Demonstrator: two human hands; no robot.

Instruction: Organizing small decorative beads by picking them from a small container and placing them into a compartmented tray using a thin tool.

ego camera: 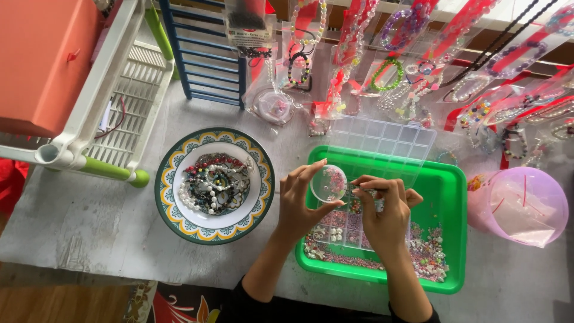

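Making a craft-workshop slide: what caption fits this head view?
Left hand holds a small round clear dish of beads while right hand picks with a thin tool above a green tray.

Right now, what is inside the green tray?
In the green tray: a clear compartment box of beads and loose beads. The hands cover part of the box.

Both forearms are bare from wrist to near the elbow, where dark, black-looking sleeves begin at the lower edge of the view, and the left hand [301, 200] and right hand [385, 216] show no gloves, with any rings too small to tell.
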